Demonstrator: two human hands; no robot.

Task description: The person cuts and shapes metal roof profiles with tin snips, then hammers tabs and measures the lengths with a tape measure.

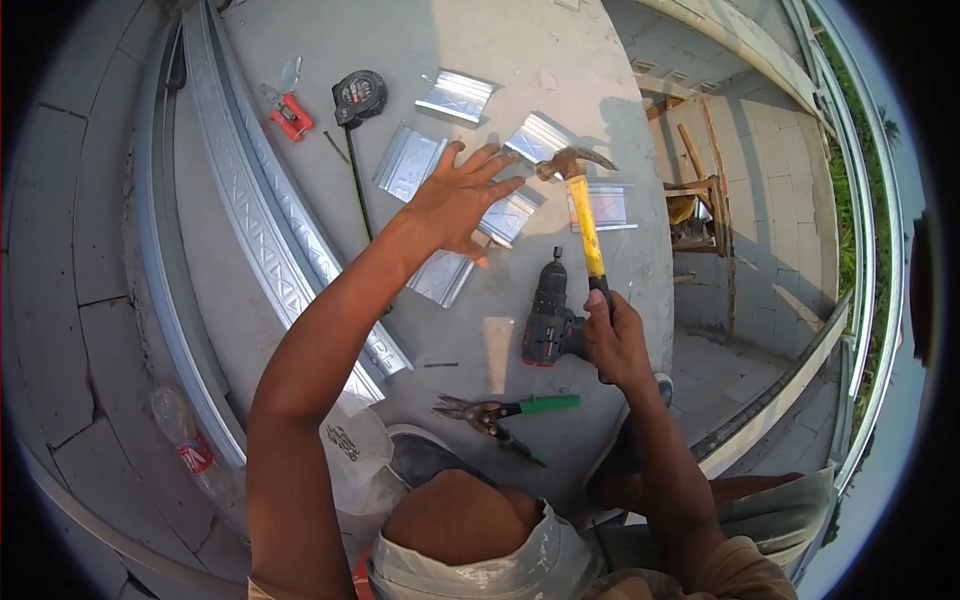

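My right hand point(622, 345) is wrapped round the black grip of a claw hammer point(586, 222) with a yellow handle. The hammer's head points away from me, over the right side of the short metal channel pieces. With fingers spread, my left hand point(462, 195) reaches over the middle of these pieces and partly hides them. One metal piece point(512, 217) shows beside its fingers, another metal piece point(408, 162) lies to its left, and a third metal piece point(440, 277) is under the wrist. Just below the hammer, a black cordless drill point(546, 315) lies on the concrete.
Tin snips point(505, 408) with green handles lie near my knees. A tape measure point(359, 97) and a red tool point(291, 118) are at the upper left. Long metal channels point(250, 190) run along the left, with a plastic bottle point(185, 430) beyond. The slab drops off at right.
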